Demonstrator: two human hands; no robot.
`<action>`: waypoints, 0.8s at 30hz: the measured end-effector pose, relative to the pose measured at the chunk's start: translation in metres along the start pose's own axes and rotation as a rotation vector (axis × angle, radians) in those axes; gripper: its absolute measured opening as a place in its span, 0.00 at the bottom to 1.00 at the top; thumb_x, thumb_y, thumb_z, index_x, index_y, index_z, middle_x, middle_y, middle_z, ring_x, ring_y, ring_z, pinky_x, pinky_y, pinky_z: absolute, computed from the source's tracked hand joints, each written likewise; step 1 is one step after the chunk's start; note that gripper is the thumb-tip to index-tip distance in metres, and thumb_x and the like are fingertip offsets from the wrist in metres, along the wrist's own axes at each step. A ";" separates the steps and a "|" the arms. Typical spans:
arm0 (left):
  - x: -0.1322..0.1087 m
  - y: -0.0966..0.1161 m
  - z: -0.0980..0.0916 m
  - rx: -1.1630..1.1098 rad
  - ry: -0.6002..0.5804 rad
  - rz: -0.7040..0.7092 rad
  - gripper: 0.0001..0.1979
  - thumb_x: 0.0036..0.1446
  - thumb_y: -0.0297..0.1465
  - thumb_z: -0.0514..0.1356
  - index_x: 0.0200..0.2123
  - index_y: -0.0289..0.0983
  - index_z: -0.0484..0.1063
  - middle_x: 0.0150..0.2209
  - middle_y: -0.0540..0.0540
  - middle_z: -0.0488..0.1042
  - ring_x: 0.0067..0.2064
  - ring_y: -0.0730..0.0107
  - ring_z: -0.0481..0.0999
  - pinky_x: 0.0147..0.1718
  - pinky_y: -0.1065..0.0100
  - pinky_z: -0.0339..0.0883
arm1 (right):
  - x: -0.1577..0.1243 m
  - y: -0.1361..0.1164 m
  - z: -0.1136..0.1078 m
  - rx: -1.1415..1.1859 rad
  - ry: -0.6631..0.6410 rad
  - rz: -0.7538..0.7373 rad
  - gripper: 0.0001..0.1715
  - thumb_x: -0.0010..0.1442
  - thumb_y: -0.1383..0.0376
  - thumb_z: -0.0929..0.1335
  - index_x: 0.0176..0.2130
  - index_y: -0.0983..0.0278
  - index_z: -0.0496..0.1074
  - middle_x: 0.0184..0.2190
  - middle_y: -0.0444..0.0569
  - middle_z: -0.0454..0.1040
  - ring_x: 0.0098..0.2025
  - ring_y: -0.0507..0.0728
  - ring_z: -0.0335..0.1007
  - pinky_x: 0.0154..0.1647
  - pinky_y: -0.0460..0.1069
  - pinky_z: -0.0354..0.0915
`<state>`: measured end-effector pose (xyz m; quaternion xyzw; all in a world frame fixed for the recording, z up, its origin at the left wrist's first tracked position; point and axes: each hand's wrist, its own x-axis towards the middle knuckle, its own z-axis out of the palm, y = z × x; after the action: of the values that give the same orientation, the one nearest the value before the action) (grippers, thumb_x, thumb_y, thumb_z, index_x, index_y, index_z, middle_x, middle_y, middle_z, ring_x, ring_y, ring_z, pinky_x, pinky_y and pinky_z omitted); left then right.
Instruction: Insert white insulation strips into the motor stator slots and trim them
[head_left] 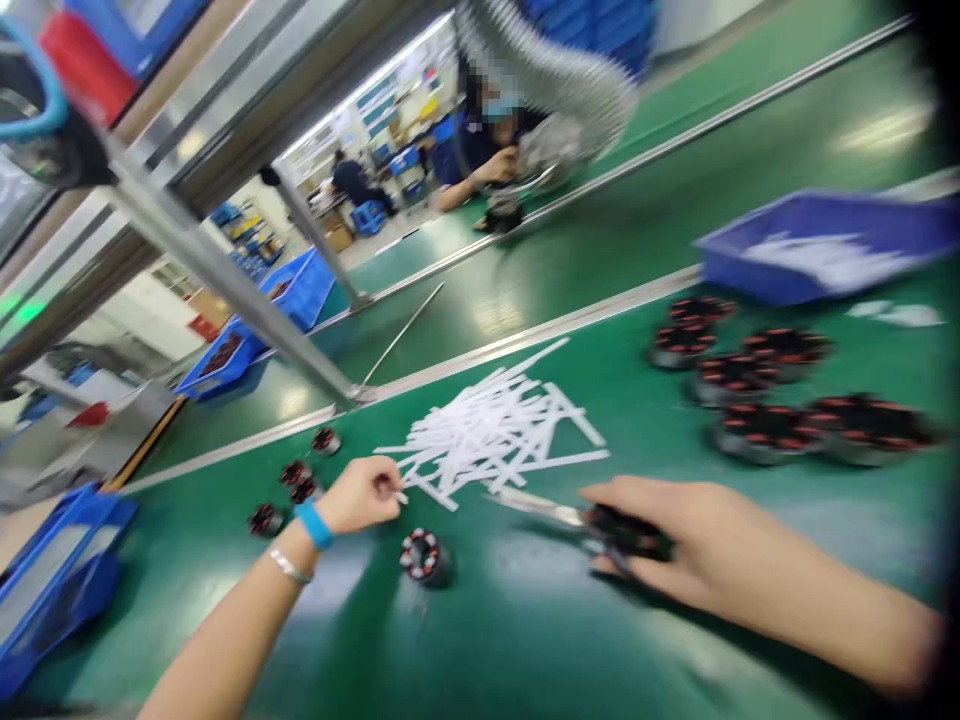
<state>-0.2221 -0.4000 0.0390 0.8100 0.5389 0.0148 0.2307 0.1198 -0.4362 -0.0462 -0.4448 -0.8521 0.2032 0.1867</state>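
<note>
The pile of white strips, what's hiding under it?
Around the edges of the pile of white strips, the green tabletop shows through gaps. In the thick middle, the upper layer covers whatever is below, so I can't tell what's there.

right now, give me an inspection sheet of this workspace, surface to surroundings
surface: green worktop, glossy
job's things: white strips, loosely piled; near stator, white pieces in its slots
clutter: left stators; right stators; purple bin holding white pieces
grips: left grip seems to pinch a white piece; right grip holds scissors, blades toward the pile
cables: nothing seen
surroundings: co-worker across the bench; ribbed hose overhead
</note>
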 end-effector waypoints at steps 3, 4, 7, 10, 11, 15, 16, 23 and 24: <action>0.056 0.037 -0.034 -0.137 0.099 0.089 0.03 0.44 0.22 0.56 0.26 0.34 0.66 0.21 0.56 0.62 0.23 0.81 0.60 0.23 0.77 0.57 | 0.008 -0.020 -0.015 -0.046 -0.111 0.023 0.16 0.51 0.67 0.68 0.42 0.61 0.73 0.37 0.48 0.78 0.37 0.60 0.75 0.35 0.51 0.65; 0.081 0.060 -0.040 -0.217 0.105 0.141 0.03 0.42 0.23 0.59 0.25 0.33 0.67 0.21 0.56 0.62 0.23 0.81 0.61 0.23 0.77 0.56 | 0.009 -0.023 -0.017 -0.062 -0.120 0.027 0.13 0.50 0.68 0.68 0.39 0.61 0.73 0.36 0.47 0.78 0.36 0.60 0.75 0.33 0.51 0.63; 0.164 0.144 -0.035 -0.299 0.109 0.241 0.06 0.39 0.20 0.61 0.22 0.33 0.67 0.19 0.55 0.65 0.23 0.82 0.63 0.23 0.77 0.58 | 0.010 -0.025 -0.017 -0.087 -0.115 0.025 0.10 0.48 0.67 0.70 0.35 0.62 0.72 0.33 0.46 0.77 0.34 0.59 0.74 0.28 0.50 0.57; 0.243 0.222 -0.013 -0.306 0.143 0.270 0.03 0.44 0.21 0.60 0.26 0.32 0.69 0.21 0.52 0.70 0.24 0.79 0.67 0.25 0.75 0.62 | 0.011 -0.021 -0.015 -0.114 -0.113 0.013 0.11 0.47 0.67 0.70 0.34 0.63 0.72 0.33 0.47 0.77 0.33 0.59 0.74 0.26 0.49 0.52; 0.265 0.242 -0.006 -0.306 0.159 0.280 0.02 0.47 0.21 0.60 0.28 0.31 0.70 0.23 0.49 0.73 0.25 0.78 0.69 0.27 0.74 0.64 | 0.011 -0.019 -0.015 -0.123 -0.114 0.009 0.11 0.46 0.67 0.70 0.34 0.63 0.72 0.33 0.47 0.77 0.33 0.59 0.74 0.26 0.50 0.51; 0.322 0.293 0.011 -0.276 0.192 0.312 0.09 0.55 0.25 0.58 0.38 0.27 0.73 0.37 0.37 0.78 0.35 0.71 0.76 0.39 0.68 0.69 | 0.015 -0.013 -0.018 -0.158 -0.111 0.021 0.13 0.46 0.65 0.71 0.36 0.63 0.73 0.34 0.45 0.77 0.32 0.58 0.74 0.24 0.50 0.48; 0.327 0.297 0.012 -0.262 0.188 0.325 0.11 0.56 0.25 0.56 0.40 0.26 0.74 0.40 0.36 0.78 0.38 0.70 0.76 0.43 0.66 0.69 | 0.015 -0.013 -0.020 -0.167 -0.111 0.032 0.13 0.46 0.66 0.70 0.36 0.63 0.73 0.34 0.46 0.77 0.32 0.59 0.74 0.24 0.51 0.47; 0.232 0.223 -0.029 -0.028 -0.135 0.457 0.07 0.51 0.31 0.63 0.30 0.31 0.76 0.29 0.45 0.78 0.31 0.72 0.73 0.36 0.70 0.67 | 0.012 -0.014 -0.022 -0.167 -0.123 0.110 0.13 0.47 0.72 0.66 0.36 0.64 0.72 0.34 0.52 0.77 0.32 0.63 0.75 0.25 0.52 0.52; 0.200 0.204 -0.038 0.088 -0.275 0.522 0.10 0.50 0.35 0.65 0.30 0.32 0.75 0.30 0.45 0.78 0.31 0.72 0.73 0.35 0.70 0.66 | 0.010 -0.012 -0.019 -0.165 -0.128 0.123 0.13 0.49 0.73 0.65 0.36 0.65 0.72 0.34 0.54 0.77 0.33 0.64 0.76 0.25 0.52 0.54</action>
<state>0.0285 -0.2739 0.1076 0.9249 0.2762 -0.0594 0.2546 0.1155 -0.4308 -0.0222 -0.4962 -0.8472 0.1714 0.0818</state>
